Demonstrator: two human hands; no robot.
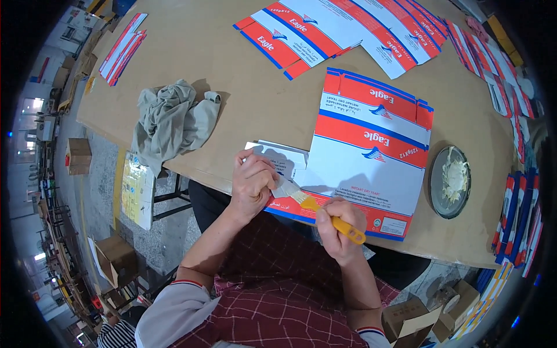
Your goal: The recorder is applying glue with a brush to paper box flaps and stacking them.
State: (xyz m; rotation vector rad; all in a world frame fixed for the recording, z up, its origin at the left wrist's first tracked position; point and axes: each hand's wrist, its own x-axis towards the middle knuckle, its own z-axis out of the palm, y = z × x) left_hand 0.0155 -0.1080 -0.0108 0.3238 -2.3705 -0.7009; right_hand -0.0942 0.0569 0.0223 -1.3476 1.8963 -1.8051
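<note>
My right hand (pixel 342 246) is closed around the handle of a yellow brush (pixel 350 230). The pale bristles point left, over the lower left part of an unfolded carton (pixel 362 168) printed red, white and blue. My left hand (pixel 250 185) is closed, its fingertips pinching a small, whitish, see-through piece (pixel 284 187) beside the bristles. I cannot make out exactly what that piece is. Under the left hand, the carton's white side flap (pixel 299 155) stands partly raised. Right of the carton sits a dark round dish (pixel 436 191) with cream-coloured paste (pixel 455 177) in it.
A crumpled grey-green cloth (pixel 174 119) lies at the table's left edge. More flat cartons (pixel 400 52) overlap at the far side, and others are stacked along the right (pixel 513 214). Folded strips (pixel 122 52) lie far left. Open cardboard boxes (pixel 116 255) stand below the brown tabletop (pixel 261 110).
</note>
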